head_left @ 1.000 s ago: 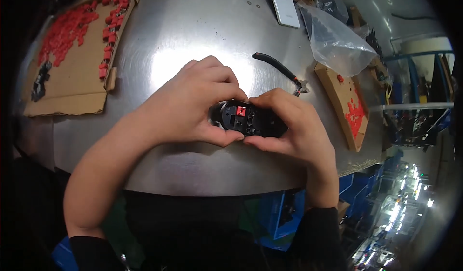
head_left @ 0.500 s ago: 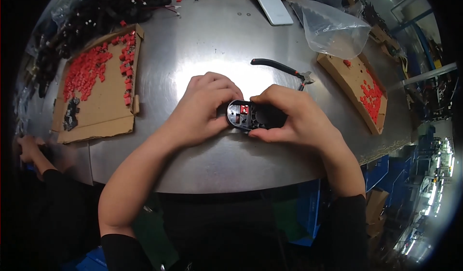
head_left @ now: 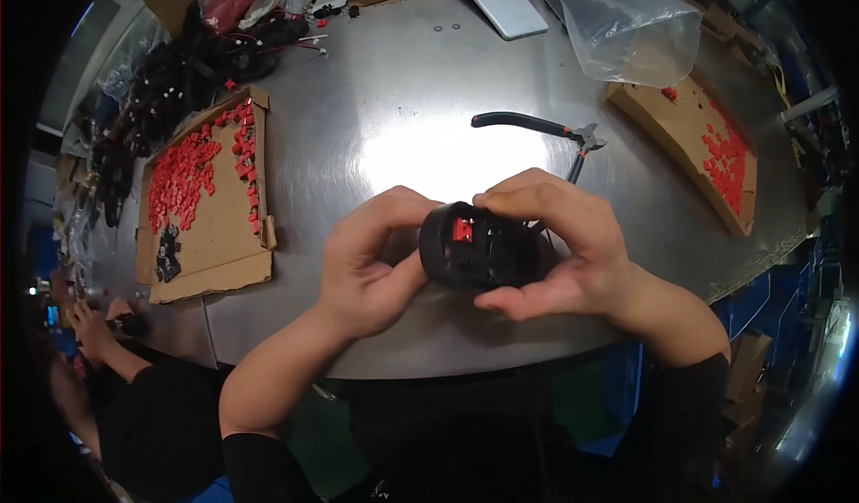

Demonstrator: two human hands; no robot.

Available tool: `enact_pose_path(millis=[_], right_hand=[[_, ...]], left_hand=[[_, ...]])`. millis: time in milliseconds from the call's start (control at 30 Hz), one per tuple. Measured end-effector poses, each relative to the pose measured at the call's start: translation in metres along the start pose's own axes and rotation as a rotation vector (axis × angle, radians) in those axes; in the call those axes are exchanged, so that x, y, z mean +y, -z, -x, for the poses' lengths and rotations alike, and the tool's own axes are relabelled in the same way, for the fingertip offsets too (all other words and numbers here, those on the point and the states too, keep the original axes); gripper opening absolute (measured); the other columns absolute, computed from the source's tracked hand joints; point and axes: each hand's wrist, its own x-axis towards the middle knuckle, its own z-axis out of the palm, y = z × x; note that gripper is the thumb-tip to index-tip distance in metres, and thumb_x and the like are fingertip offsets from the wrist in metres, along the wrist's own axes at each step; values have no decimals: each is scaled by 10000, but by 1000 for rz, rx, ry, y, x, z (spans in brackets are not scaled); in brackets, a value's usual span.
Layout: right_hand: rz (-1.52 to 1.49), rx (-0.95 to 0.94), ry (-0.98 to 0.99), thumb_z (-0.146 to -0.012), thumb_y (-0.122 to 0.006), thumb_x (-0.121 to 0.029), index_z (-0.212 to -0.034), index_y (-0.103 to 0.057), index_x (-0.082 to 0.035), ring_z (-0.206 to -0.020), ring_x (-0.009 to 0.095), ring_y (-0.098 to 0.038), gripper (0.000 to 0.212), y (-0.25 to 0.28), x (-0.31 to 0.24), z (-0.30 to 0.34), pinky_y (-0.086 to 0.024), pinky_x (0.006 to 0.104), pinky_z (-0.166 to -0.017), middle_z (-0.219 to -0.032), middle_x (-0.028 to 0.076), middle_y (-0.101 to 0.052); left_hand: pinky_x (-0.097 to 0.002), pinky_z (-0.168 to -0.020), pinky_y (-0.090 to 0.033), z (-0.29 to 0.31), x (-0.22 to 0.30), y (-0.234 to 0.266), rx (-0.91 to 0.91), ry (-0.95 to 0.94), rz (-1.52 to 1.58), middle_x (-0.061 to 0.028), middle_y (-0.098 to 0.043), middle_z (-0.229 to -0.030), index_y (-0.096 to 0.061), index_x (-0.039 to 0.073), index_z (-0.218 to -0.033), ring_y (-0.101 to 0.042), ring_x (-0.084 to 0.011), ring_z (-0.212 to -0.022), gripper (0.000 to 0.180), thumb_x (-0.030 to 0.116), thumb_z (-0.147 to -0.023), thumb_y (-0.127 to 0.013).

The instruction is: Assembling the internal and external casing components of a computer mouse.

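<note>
Between both hands, above the near part of the metal table, is a black plastic housing (head_left: 436, 251) with a rounded end. Its hollow side faces up, and a small red part (head_left: 463, 230) sits inside near the left end. My left hand (head_left: 365, 266) grips the rounded end between thumb and fingers. Around the other end, my right hand (head_left: 577, 248) has its fingers on the far edge and its thumb at the near edge. Shadow and my right hand hide the right part of the housing's inside. Just beyond my right hand lie cutting pliers (head_left: 521, 121) with black handles.
On the left stands a cardboard tray (head_left: 234, 273) of red parts (head_left: 183, 181); another cardboard tray (head_left: 658, 120) holds red parts on the right. Dark cables (head_left: 183, 82) are heaped far left. A white phone (head_left: 503, 6) and clear bag (head_left: 626, 46) lie at the back. Another person's hand (head_left: 94, 335) shows at left.
The housing has been raised and tilted, showing more of its outer rounded wall. My left fingers have shifted round its end. The whole view has turned slightly.
</note>
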Motion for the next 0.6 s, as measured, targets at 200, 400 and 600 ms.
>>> enact_pose_path(millis=[200,400,600], right_hand=[[-143,-17,-16,-694,-978,-244,-1258,-650,31,-1021,286,-725,707,-7,5,8,-572,351,-891,-1164,185,-702],[-294,-62,-73,-727,-949,-182,-1322,-611,35,-1135,259,-687,718,-15,16,11,-542,375,-981,-1234,168,-687],[-729,-84,-318,-790,-882,-103,-1363,-585,23,-1220,228,-648,657,-17,16,12,-495,376,-1078,-1287,132,-677]], left_hand=[[-310,-754,-496,0,-3,-1,26,-227,-124,-118,-674,-976,-642,-9,-1096,-630,-211,-850,251,49,-884,-763],[-306,-737,-481,3,-2,-4,109,-257,-153,-113,-662,-937,-639,-9,-1078,-609,-200,-813,251,16,-851,-741],[-336,-755,-434,-5,11,-8,172,-327,-372,-54,-660,-863,-667,30,-1009,-601,-206,-770,226,26,-801,-755]])
